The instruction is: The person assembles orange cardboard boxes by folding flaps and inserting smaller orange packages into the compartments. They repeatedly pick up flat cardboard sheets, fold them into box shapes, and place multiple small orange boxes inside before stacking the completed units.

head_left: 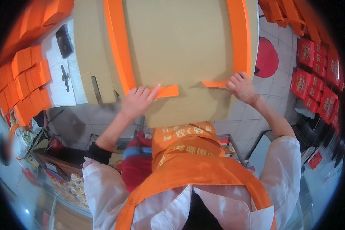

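A large cardboard box blank (pixel 180 46), brown inside, lies on the work surface before me. Its left side wall (pixel 120 46) and right side wall (pixel 239 38) stand folded up, their orange outer faces showing. My left hand (pixel 137 102) grips the near end of the left wall, where an orange tab (pixel 168 91) points inward. At the right wall's near end, my right hand (pixel 241 87) pinches the corner beside a second inward-turned orange tab (pixel 212 84). Between the two tabs is a gap. The near brown flap hangs toward my orange apron (pixel 191 153).
More brown cardboard (pixel 88 46) sits left of the blank. Beyond it, a dark phone (pixel 64 41) and a small black tool (pixel 65 78) rest on a white surface. Stacked orange boxes (pixel 30 73) fill the left; red boxes (pixel 318 76) and a red round seat (pixel 267 57) are at right.
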### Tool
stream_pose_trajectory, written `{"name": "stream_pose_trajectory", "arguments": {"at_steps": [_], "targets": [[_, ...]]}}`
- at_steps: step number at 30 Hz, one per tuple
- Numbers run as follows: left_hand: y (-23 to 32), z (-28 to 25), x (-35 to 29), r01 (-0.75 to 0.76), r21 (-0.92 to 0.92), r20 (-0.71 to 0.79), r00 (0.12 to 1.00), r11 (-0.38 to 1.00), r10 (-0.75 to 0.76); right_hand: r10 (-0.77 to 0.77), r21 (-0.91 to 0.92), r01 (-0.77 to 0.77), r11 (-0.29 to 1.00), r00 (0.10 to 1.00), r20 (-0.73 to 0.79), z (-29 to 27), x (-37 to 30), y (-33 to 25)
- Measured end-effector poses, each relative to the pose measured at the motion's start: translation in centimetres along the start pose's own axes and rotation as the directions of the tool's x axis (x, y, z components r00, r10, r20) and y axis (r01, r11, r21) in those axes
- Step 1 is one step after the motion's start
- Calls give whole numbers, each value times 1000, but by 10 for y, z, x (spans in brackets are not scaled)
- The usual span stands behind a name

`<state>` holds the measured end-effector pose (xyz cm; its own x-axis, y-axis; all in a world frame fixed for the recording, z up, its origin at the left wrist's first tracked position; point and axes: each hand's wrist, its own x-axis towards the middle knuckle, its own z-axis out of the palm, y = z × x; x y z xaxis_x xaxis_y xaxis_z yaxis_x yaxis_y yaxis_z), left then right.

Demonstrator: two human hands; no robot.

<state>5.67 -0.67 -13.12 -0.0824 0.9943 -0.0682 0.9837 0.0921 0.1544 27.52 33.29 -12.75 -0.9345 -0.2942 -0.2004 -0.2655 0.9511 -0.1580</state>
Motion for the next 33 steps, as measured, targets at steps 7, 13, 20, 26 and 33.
{"name": "stream_pose_trajectory", "arguments": {"at_steps": [7,13,20,26,33], "targets": [[-9,14,-5,-198,-64,-352,922,978,164,2,17,0,1000,995,-102,0,-2,-4],[2,10,-2,-97,-12,-293,952,995,89,70,-92,-80,993,992,-109,-7,2,-19],[9,10,-6,-126,-46,-312,944,991,106,322,-202,-322,925,946,-36,-8,-6,-47],[-1,26,-11,-273,-150,-509,846,950,163,365,243,-284,928,828,-425,31,-18,-40],[2,13,-11,-276,-141,-403,893,951,200,172,73,-156,985,883,-437,21,-17,-38]]}}
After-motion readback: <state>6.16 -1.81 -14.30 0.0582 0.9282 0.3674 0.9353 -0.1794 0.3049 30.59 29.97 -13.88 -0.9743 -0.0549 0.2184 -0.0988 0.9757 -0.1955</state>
